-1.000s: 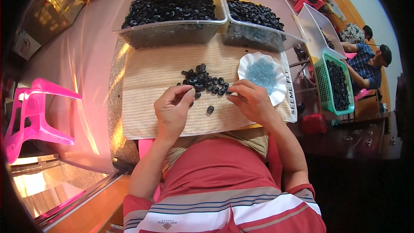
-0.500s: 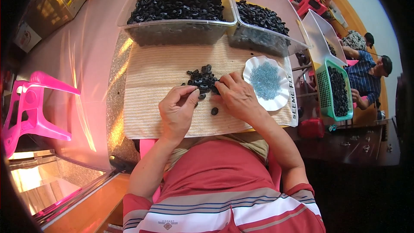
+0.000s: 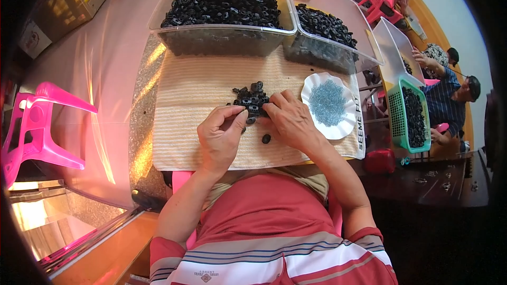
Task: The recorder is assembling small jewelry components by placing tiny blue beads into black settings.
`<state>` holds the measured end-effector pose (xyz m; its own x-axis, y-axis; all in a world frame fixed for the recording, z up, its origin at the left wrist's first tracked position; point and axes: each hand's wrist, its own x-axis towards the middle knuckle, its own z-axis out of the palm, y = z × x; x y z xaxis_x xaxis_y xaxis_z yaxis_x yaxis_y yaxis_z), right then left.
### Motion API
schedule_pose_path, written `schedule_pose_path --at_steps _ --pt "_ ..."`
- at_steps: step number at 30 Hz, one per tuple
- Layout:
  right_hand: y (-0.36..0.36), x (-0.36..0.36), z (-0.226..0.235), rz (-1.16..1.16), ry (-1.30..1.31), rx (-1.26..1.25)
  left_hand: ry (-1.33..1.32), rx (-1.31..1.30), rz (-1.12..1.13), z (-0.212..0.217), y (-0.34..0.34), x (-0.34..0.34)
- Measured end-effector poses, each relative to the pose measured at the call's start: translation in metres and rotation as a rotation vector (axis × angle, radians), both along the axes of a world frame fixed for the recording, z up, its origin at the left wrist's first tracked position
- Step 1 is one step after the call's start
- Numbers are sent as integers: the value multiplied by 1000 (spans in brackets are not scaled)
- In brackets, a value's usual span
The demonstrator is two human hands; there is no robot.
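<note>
A small heap of black plastic pieces (image 3: 250, 100) lies on the striped beige cloth (image 3: 185, 84) in front of me. My left hand (image 3: 219, 132) is at the heap's near left side, thumb and forefinger pinched together; what sits between them is too small to make out. Against the heap's right edge, my right hand (image 3: 290, 120) has its fingers curled, and its fingertips are partly hidden among the dark pieces. One loose round black piece (image 3: 266, 139) rests on the cloth between my hands. Right of my right hand stands a white scalloped plate (image 3: 346, 128) holding small clear-blue bits (image 3: 327, 103).
Two clear plastic bins (image 3: 227, 34) (image 3: 322, 50) full of black pieces stand along the far edge. A green basket (image 3: 397, 121) of similar pieces is at the right, beside a seated person in a striped shirt (image 3: 441, 97). A pink stool (image 3: 45, 121) stands at the left.
The whole view has shifted slightly, with bins and plate appearing a little lower and further right. Both hands keep nearly the same pose at the heap.
</note>
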<state>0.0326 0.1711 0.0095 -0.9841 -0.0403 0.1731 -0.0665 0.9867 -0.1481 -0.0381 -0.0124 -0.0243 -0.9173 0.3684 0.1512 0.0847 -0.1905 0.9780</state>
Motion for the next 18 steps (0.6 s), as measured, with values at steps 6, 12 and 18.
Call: schedule_pose_path --at_steps 6,12,18 --pt "-4 -3 0 12 3 -6 11 -4 2 4 -1 1" --pt "-4 -3 -2 65 -12 21 17 2 -2 0 1 1" --pt "-3 0 -7 118 39 121 -9 -7 -9 2 0 2"
